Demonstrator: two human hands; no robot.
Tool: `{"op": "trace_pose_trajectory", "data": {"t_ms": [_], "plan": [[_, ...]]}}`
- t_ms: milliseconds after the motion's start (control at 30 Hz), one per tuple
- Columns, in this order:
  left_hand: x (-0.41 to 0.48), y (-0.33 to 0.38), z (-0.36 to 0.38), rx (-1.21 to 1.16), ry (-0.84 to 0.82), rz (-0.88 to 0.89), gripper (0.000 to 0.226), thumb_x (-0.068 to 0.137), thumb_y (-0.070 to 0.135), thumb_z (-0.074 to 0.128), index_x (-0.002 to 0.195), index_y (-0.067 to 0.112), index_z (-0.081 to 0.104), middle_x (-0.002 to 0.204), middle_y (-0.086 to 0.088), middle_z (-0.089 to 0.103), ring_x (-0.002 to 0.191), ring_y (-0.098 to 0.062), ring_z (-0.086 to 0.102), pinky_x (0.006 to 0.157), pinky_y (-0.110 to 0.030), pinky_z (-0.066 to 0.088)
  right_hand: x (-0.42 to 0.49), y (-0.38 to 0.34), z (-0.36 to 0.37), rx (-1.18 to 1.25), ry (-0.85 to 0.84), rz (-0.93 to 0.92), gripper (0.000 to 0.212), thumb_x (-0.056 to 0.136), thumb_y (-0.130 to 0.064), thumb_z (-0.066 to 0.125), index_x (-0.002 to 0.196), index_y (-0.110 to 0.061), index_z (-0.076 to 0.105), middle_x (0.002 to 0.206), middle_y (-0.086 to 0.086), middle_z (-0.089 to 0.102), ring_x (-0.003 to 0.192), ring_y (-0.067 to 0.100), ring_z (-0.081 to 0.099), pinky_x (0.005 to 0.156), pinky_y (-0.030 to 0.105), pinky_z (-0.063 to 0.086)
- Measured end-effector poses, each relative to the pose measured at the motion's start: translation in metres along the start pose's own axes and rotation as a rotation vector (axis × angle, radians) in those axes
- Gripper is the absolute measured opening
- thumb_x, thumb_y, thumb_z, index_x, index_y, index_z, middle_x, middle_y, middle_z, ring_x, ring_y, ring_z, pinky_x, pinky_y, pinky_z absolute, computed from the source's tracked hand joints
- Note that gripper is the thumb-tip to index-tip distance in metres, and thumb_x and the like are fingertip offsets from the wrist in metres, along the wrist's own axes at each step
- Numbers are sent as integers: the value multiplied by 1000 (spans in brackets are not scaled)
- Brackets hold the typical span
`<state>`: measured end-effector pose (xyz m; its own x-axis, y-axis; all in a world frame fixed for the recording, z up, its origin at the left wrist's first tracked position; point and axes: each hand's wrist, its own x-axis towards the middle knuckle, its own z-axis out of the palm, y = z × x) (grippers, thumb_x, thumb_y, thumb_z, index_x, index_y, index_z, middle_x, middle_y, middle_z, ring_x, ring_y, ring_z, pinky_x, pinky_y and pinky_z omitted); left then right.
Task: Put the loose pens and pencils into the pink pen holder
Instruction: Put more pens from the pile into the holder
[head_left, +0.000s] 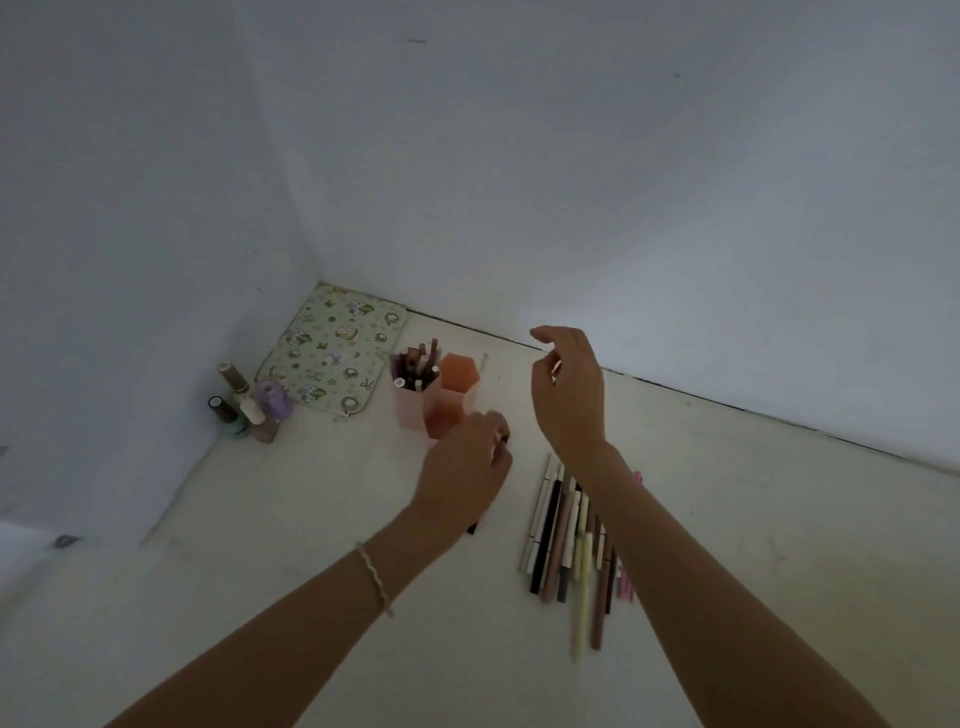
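The pink pen holder stands near the back of the white table, joined to an orange compartment. Several pens stick up out of the pink compartment; the orange one looks empty. My left hand hovers just in front of the holder, its fingers closed on a dark pen whose end shows below the palm. To the right, my right hand is raised above the table, fingers loosely curled and holding nothing. A row of loose pens and pencils lies below my right wrist, partly hidden by the forearm.
A patterned green mat lies in the back corner. Several small nail polish bottles stand at its left by the wall. White walls close the table at the back and left. A beaded bracelet is on my left wrist.
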<state>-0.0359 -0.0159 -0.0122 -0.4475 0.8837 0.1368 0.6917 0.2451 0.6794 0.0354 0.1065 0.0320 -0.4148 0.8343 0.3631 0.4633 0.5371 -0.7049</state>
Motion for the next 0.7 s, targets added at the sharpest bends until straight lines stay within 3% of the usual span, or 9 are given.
{"op": "trace_pose_trajectory", "data": {"t_ms": [133, 267, 367, 467, 533, 633, 700], "plan": [[0, -4, 49, 478, -239, -77, 38, 102, 23, 45, 137, 12, 38, 122, -6, 51, 106, -20, 57, 81, -27, 50, -8, 23, -23, -48, -29, 92, 32, 88, 5, 47, 107, -13, 66, 110, -2, 64, 70, -2, 51, 64, 4, 36], [1, -8, 63, 609, -331, -150, 54, 99, 10, 49, 148, 11, 26, 127, -9, 49, 110, -22, 58, 83, -30, 52, -24, 41, -34, -90, -127, 180, 30, 89, 2, 48, 108, -13, 66, 108, -2, 65, 84, 5, 56, 74, 11, 40], [12, -3, 52, 391, -307, -178, 58, 98, 8, 45, 151, 17, 22, 115, -9, 58, 99, -23, 63, 80, -32, 54, -31, 53, -30, -186, -207, 241, 28, 93, -5, 47, 115, -13, 63, 102, 4, 67, 86, 14, 59, 80, 26, 49], [24, 12, 29, -36, -222, -141, 80, 92, 6, 57, 155, 28, 13, 84, -3, 58, 68, -14, 60, 60, -28, 54, -37, 64, -19, -374, -363, 318, 31, 93, -10, 48, 122, -13, 58, 98, 11, 67, 92, 23, 59, 80, 34, 51], [29, 20, 13, -221, -140, -144, 87, 87, 5, 62, 153, 38, 16, 74, 2, 52, 56, -6, 52, 53, -20, 50, -42, 69, -11, -472, -435, 342, 30, 93, -10, 48, 122, -10, 56, 101, 15, 65, 96, 27, 58, 81, 35, 50], [31, 25, -6, -309, 24, -106, 82, 83, 4, 66, 148, 36, 28, 79, 8, 50, 62, 0, 57, 59, -17, 55, -53, 75, 3, -612, -490, 279, 19, 96, -17, 47, 110, -7, 55, 97, 12, 65, 92, 26, 57, 76, 33, 44], [31, 24, -14, -332, 85, -85, 76, 83, 4, 66, 143, 35, 33, 85, 4, 52, 73, -7, 61, 64, -22, 57, -58, 79, 12, -693, -514, 219, 14, 97, -21, 46, 103, -10, 53, 91, 7, 64, 91, 24, 56, 74, 32, 39]]}}
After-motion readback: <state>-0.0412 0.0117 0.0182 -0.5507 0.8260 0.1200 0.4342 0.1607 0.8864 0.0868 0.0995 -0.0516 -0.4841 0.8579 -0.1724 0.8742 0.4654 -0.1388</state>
